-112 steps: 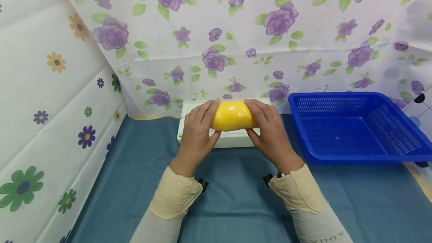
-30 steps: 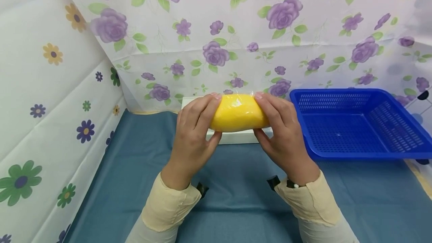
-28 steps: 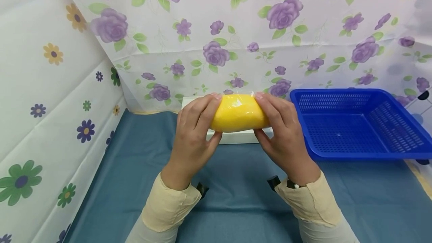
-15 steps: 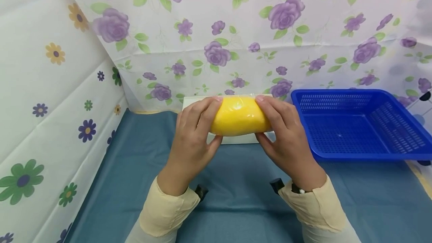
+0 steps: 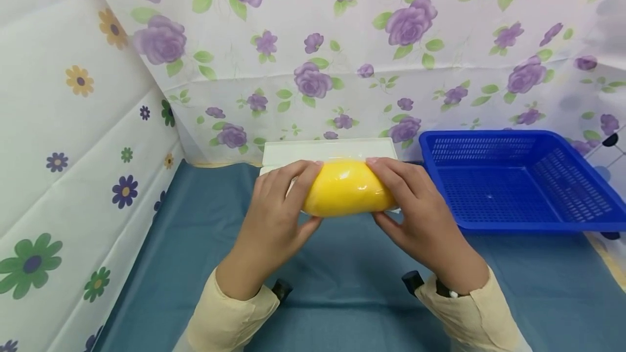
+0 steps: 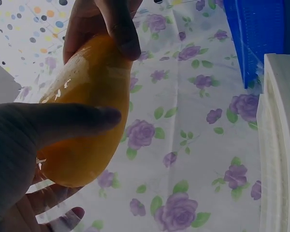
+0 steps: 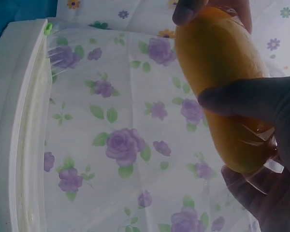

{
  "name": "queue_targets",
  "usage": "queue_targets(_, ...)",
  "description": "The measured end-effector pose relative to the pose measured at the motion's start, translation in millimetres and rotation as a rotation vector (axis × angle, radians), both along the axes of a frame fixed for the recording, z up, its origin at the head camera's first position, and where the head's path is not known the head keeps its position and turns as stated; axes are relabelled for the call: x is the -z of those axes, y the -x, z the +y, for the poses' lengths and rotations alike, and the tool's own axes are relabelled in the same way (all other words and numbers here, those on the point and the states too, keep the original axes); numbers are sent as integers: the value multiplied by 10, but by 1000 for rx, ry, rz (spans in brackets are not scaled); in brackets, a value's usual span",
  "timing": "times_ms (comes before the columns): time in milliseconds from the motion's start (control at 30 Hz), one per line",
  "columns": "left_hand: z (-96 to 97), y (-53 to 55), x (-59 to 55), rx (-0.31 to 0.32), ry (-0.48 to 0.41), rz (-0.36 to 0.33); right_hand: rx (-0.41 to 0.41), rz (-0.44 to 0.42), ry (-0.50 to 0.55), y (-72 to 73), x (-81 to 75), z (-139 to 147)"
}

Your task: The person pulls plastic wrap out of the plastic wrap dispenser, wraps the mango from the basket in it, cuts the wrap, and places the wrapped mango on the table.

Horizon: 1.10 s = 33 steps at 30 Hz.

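Both hands hold a smooth yellow oblong fruit [image 5: 346, 189], glossy with clear film around it, in front of a white cling film dispenser [image 5: 330, 149]. My left hand [image 5: 276, 216] grips its left end, thumb below and fingers over the top. At the opposite end my right hand [image 5: 420, 211] grips it the same way. In the left wrist view the left thumb [image 6: 82, 121] presses along the fruit [image 6: 89, 150]. The right wrist view shows the right thumb [image 7: 237, 99] across the fruit [image 7: 222, 58] and loose film near its end. The fruit hides part of the dispenser.
A blue perforated plastic basket [image 5: 494, 194] stands at the right. A blue-green cloth [image 5: 337, 297] covers the table. Flowered sheets [image 5: 313, 31] hang behind and at the left. A green piece [image 7: 48, 29] sits at the dispenser's edge.
Both hands and the fruit have come down and nearer to me. More of the dispenser's raised rear part shows above the fruit. Both hands keep their hold.
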<state>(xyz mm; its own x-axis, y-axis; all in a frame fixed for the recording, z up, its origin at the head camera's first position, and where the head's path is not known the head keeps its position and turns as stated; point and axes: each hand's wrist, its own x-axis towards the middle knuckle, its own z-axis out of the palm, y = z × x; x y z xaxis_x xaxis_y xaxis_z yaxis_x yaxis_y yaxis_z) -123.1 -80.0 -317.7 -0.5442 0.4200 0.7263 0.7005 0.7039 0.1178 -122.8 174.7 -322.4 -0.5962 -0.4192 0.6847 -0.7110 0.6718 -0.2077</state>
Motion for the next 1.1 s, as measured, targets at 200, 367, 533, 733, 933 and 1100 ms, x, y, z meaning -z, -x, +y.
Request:
queue_targets(200,-62,-58,70,10,48,-37,-1,-83,-57,-63,38,22)
queue_targets(367,-100,-113,134,9,102,-59,-19,-126,-101,-98,92,31)
queue_targets(533,-118,-159,202,25,170,-110,-31,-163,-140,-136,170,55)
queue_targets(733,-128,-203,312,46,208,-173,-50,-213,-195,-185,270,83)
queue_targets(933,-134,-230,416,61,244,-266,-62,-258,-236,-212,374,99)
queue_targets(1100,-131,-238,511,57,290,-358,-68,-310,-278,-227,451,90)
